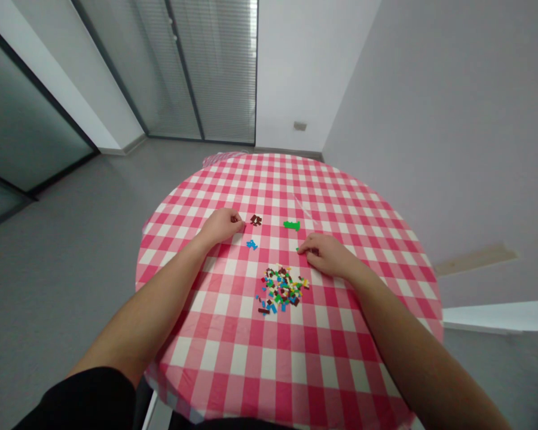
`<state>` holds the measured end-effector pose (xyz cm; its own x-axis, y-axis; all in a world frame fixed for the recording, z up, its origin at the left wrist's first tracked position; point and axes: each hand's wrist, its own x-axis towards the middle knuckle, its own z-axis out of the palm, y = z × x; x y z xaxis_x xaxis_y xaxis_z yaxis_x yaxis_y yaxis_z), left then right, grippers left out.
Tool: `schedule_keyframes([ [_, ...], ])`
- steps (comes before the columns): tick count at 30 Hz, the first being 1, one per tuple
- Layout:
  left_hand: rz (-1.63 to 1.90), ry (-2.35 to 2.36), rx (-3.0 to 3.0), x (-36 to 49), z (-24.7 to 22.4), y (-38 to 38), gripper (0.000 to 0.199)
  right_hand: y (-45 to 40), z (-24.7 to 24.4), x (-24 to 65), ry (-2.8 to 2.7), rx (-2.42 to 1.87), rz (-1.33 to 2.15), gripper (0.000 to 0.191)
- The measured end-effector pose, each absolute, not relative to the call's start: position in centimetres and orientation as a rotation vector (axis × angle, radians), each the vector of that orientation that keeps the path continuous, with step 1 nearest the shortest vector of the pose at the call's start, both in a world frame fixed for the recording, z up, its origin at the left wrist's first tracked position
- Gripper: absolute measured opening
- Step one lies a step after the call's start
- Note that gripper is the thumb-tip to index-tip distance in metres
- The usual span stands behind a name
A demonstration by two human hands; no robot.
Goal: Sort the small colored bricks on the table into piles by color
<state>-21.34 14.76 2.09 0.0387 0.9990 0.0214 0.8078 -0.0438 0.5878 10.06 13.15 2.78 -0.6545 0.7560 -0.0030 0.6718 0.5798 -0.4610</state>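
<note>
My left hand (pixel 226 224) is closed, fingers curled together just left of a small group of brown pieces (pixel 256 220); a bit of brown shows between its fingers. Several blue pieces (pixel 251 245) lie below and to the right of it. My right hand (pixel 320 252) rests at the cloth with thumb and fingers bent, and a small green piece (pixel 297 249) is at its fingertips. Above it lies a green block shape (pixel 292 225). A mixed pile of small coloured bricks (pixel 283 288) is nearer to me, between my forearms.
The round table (pixel 242 364) has a red and white checked cloth. A striped fabric (pixel 224 157) hangs at its far left edge. Beyond stand glass partitions (pixel 219 71) and a pale wall (pixel 305 71) with a socket.
</note>
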Motion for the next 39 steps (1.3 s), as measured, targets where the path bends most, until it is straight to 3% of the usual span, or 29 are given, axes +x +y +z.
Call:
schedule_keyframes([
  [13, 0.599, 1.838, 1.888, -21.3, 2.1, 14.8, 0.021, 13.3, 1.9, 9.6, -2.665, -1.298, 0.474, 0.044],
  [39, 0.597, 1.838, 1.913, -21.4, 1.8, 14.9, 0.023, 13.6, 1.8, 8.8, -2.72, -1.401, 0.323, 0.045],
])
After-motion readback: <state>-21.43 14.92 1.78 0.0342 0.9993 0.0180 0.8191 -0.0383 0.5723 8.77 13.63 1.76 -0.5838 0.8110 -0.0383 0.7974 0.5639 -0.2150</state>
